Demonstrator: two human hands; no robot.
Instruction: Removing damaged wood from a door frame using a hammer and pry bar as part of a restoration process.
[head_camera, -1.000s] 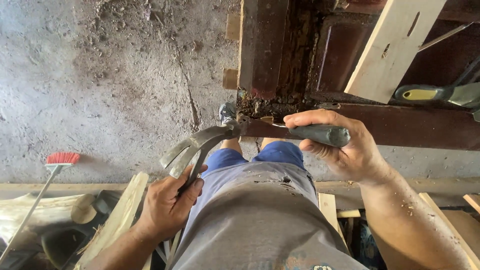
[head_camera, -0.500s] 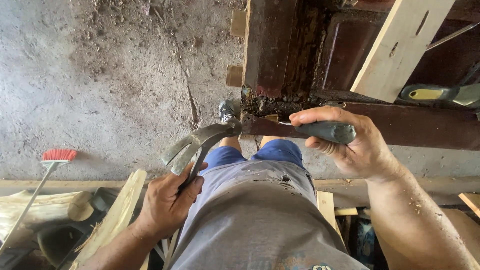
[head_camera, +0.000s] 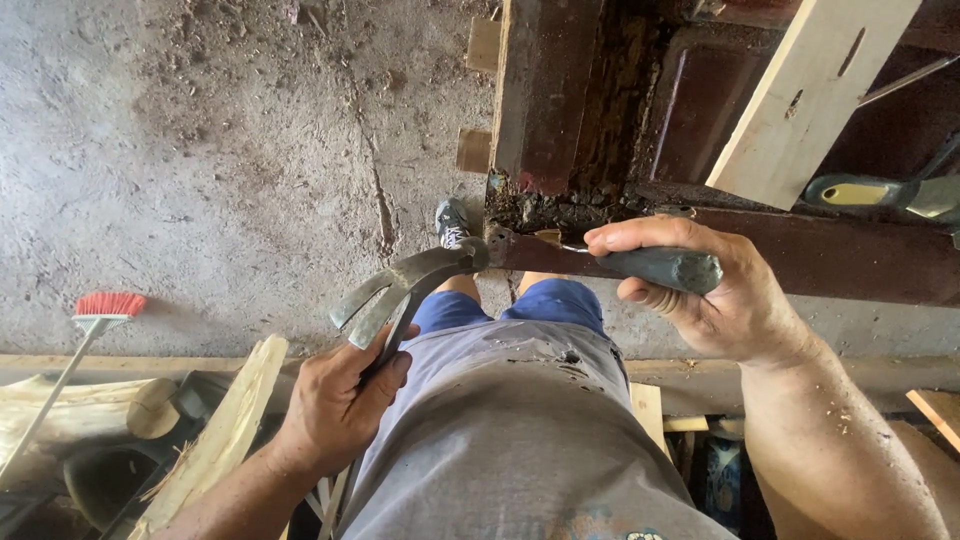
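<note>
My right hand (head_camera: 730, 300) is gripping the chisel (head_camera: 600, 258), its long axis lying leftward into the rotten beam (head_camera: 560, 200); my left hand (head_camera: 335, 410) is holding the hammer (head_camera: 405, 285) beside its tip.

We note the hammer (head_camera: 420, 275) lying between both hands: right hand (head_camera: 715, 295) on its handle, left hand (head_camera: 335, 405) below its claw. Beam (head_camera: 800, 262) behind the handle; plank (head_camera: 805, 95) leans above; broom (head_camera: 95, 315) far left on the floor (head_camera: 200, 150).
</note>
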